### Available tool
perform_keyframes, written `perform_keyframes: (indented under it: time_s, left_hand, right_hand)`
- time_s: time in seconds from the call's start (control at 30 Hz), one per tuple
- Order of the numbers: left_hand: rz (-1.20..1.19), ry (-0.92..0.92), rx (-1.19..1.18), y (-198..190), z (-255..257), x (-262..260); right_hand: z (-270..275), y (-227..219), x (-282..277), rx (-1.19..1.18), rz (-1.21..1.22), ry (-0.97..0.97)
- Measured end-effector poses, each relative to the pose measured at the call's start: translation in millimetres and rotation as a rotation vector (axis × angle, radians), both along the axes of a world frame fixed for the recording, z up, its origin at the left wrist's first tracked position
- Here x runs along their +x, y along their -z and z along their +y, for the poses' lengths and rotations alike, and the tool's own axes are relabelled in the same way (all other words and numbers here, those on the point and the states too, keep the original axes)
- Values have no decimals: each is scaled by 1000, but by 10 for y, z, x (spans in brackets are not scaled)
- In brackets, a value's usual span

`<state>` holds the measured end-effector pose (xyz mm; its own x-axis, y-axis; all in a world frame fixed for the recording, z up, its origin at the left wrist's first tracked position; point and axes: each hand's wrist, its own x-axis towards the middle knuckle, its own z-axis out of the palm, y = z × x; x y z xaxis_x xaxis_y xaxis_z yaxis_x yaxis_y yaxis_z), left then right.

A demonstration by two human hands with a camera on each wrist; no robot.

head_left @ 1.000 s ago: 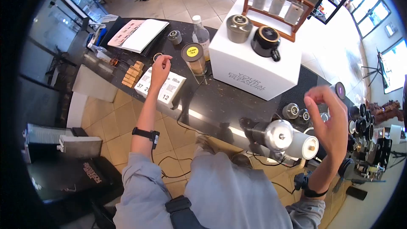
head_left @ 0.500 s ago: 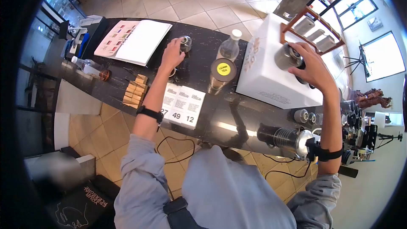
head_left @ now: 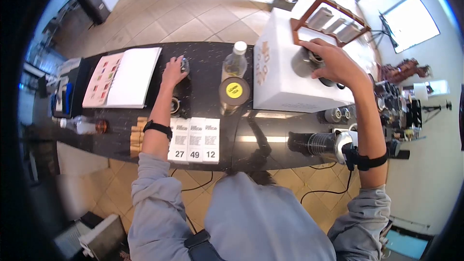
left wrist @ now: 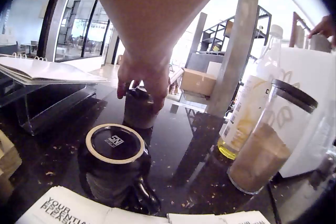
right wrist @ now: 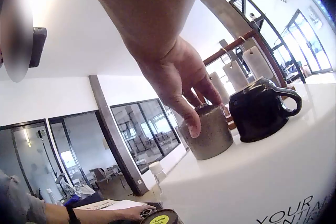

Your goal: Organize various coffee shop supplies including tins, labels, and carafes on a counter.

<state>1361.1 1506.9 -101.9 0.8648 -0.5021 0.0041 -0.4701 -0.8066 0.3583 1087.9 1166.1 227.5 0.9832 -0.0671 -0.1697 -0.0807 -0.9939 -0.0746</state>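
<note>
Gry cup [right wrist: 210, 142] on box [right wrist: 236, 182], dk cup [left wrist: 139, 113] on tbl [head_left: 205, 60].

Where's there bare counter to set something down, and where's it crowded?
Bare counter lies between the number cards, white box and silver pot; another gap separates the left hand from the upright bottle. Crowded: the box top, holding the grey cup, black cup and wooden frame, and the far right, packed with small containers.

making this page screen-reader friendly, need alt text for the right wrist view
A right hand grips a grey cup on a white box, with a black mug beside it and pale tags hanging from a wooden frame behind.
</note>
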Motion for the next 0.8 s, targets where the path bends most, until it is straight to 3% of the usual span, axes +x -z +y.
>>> perform_keyframes:
  time_s: [0.37, 0.6, 0.7, 0.8]
  left_hand:
    - [-20, -92, -90, -277, -169, -81]
    - [-206, -85, -484, -933, -96, -381]
    - [-280, -98, -643, -1347, -12, -700]
    - [-297, -175, -745, -1822, 103, -1138]
  right_hand:
    - [-118, 42, 64, -32, 70, -12]
    - [-158, -27, 127, -90, 155, -21]
    - [-222, -33, 96, -14, 93, -68]
    - [-409, -50, -7, 130, -157, -146]
